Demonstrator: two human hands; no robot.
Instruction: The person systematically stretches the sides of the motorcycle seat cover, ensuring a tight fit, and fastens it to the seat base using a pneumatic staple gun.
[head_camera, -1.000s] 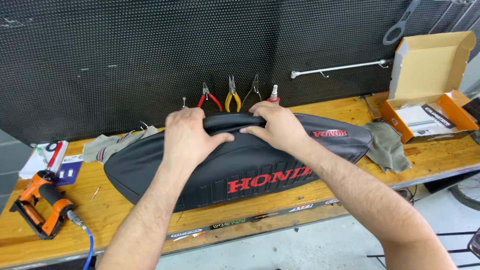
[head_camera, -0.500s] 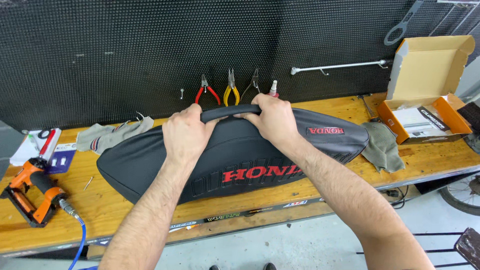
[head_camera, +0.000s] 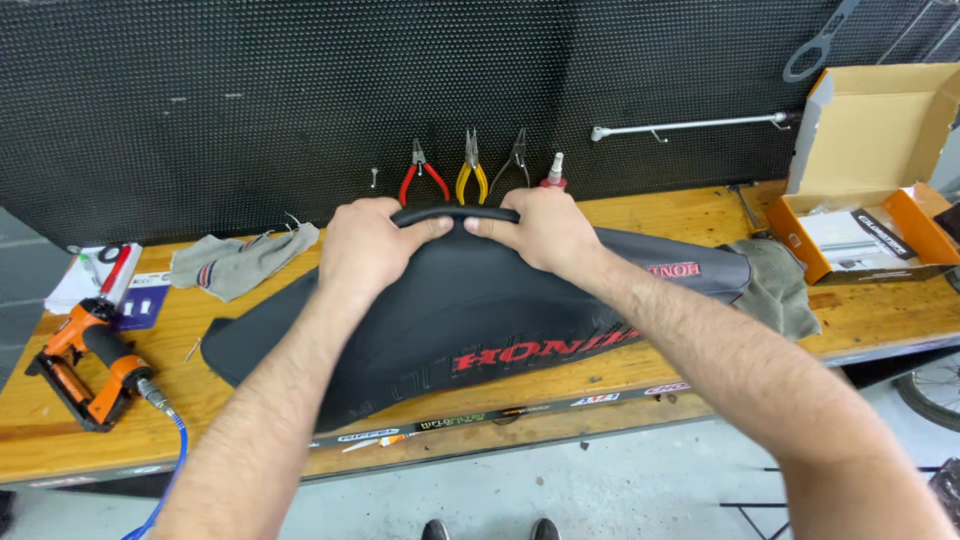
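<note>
A long black motorcycle seat (head_camera: 480, 320) with red lettering lies across the wooden workbench (head_camera: 700, 215). Its cover is pulled up over the far edge. My left hand (head_camera: 365, 245) grips that far edge left of the middle, fingers curled over the rolled black rim. My right hand (head_camera: 535, 228) grips the same rim just to the right, thumb toward the left hand. Both forearms reach over the seat from the near side.
An orange air stapler (head_camera: 85, 360) with a blue hose lies at the bench's left end. A grey rag (head_camera: 235, 262) sits behind the seat, another (head_camera: 780, 285) at its right tip. Pliers (head_camera: 470, 170) hang on the black pegboard. An open cardboard box (head_camera: 870, 170) stands at right.
The view has shifted and drawn closer. Both hands stay on the seat's far rim, and the seat's near side has tipped up slightly toward me.
</note>
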